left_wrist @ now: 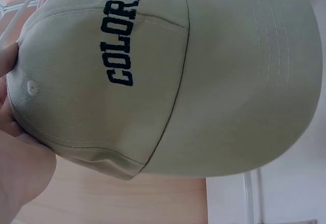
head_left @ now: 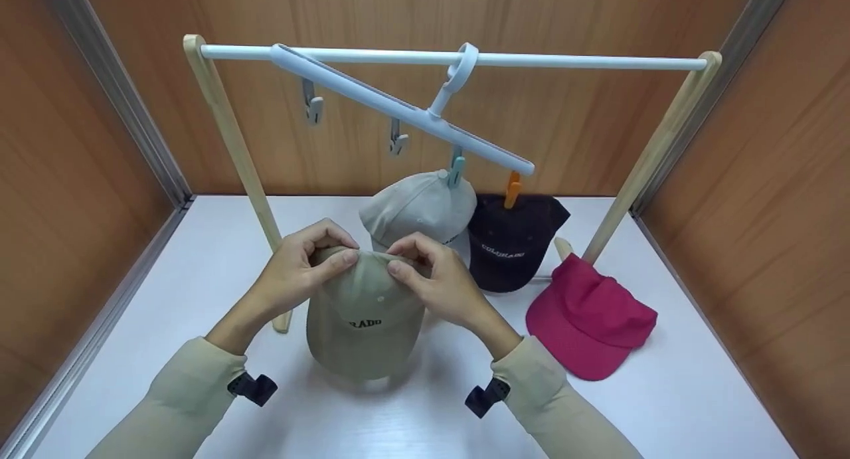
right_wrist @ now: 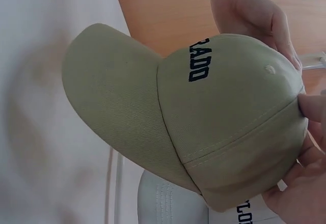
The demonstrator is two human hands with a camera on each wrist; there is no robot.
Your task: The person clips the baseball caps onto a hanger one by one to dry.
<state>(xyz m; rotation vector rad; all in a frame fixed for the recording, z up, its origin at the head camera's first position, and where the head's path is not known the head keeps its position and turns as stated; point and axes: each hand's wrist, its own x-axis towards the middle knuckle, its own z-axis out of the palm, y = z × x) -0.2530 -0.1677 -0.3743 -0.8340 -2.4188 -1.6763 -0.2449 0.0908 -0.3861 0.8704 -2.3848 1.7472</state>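
An olive-green baseball cap (head_left: 368, 306) hangs brim-down between both hands, above the white table. Dark lettering, "COLORADO", runs across its front in the left wrist view. My left hand (head_left: 302, 266) pinches the top of the cap on the left, thumb in front. On the right side, my right hand (head_left: 441, 283) pinches the same top edge with thumb and fingers. Just behind are a pale grey cap (head_left: 418, 206) under a teal clip (head_left: 455, 172) and a black cap (head_left: 518, 236) under an orange clip (head_left: 512, 190). The olive cap's back is hidden.
A light-blue hanger (head_left: 372, 93) hooks over a white rod (head_left: 584, 61) and tilts down to the right. Two grey clips (head_left: 314, 107) on its left half hold no cap. A crimson cap (head_left: 591, 319) lies at the right, near the wooden stand leg (head_left: 651, 157). Wood-panelled walls surround the table.
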